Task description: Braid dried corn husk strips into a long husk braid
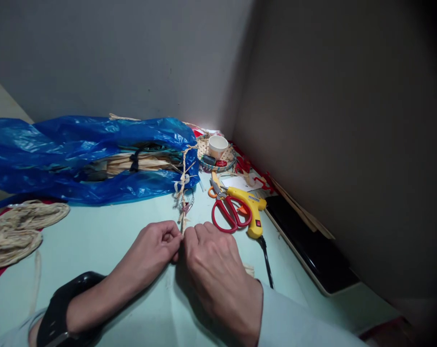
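Observation:
A thin braided cord of pale dried straw (183, 185) runs down from beside a blue plastic bag (156, 185) to my fingers. Its lower end is pinched by my left hand (156, 246), with thumb and forefinger pressed together. Close against it on the right, my right hand (214, 265) is closed on the same cord, knuckles up; its fingertips are mostly hidden. Small loose ends stick out along the cord. A small metal clip (186, 207) lies by the cord, just beyond my hands.
Red-handled scissors (230, 214) and a yellow glue gun (256, 212) with a black cable lie to the right. Behind them, a woven basket (228, 167) holds a white cup (218, 144). A dark tablet-like slab (308, 250) lines the right wall. Coiled straw pieces (23, 231) lie left.

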`<state>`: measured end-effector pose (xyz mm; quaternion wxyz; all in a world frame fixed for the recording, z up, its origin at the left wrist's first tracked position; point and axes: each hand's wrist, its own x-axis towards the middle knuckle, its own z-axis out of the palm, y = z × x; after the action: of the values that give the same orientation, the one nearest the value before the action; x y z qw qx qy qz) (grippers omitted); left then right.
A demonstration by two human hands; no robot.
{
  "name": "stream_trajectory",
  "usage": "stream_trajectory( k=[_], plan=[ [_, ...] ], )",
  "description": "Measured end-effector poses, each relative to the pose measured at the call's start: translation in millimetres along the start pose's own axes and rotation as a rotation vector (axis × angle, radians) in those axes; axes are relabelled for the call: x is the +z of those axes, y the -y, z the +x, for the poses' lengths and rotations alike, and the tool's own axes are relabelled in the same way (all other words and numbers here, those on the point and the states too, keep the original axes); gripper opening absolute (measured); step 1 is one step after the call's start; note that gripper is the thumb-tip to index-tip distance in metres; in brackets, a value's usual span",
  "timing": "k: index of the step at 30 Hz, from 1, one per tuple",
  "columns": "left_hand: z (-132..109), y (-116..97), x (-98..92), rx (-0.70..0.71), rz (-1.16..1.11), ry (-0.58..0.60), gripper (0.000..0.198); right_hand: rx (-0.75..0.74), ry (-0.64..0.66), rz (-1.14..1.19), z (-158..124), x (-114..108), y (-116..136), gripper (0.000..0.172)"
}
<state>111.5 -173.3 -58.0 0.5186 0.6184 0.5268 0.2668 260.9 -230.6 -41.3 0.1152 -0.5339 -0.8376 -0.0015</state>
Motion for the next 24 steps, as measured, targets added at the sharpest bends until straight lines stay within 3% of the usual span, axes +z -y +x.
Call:
stream_trajectory(
  k=[8, 15, 18, 21, 24],
  plan=[
    [-1.8, 9.1, 2.1, -0.09, -0.15, 0.112, 0.028, -0.098, -0.242, -0.144, -1.5, 10.7, 8.1, 0.02],
    [-6.5, 5.9, -0.4, -0.132, -0.337, 0.108, 0.032, -0.187, -0.435, -0.164, -4.2, 22.2, 10.3, 0.022],
    [-6.6, 4.6, -2.8, -0.146, -0.377, 0.106, 0.031, -0.139, -0.388, -0.012, -4.1, 14.2, 3.4, 0.021],
    [-6.5, 3.5, -5.9, -0.129, -0.376, 0.121, 0.028, 0.016, -0.28, 0.275, 0.6, 0.5, -9.6, 0.031],
    [-6.1, 2.4, -7.5, -0.121, -0.349, 0.143, 0.027, 0.153, -0.2, 0.538, 8.9, -7.4, -21.6, 0.022]
  ],
)
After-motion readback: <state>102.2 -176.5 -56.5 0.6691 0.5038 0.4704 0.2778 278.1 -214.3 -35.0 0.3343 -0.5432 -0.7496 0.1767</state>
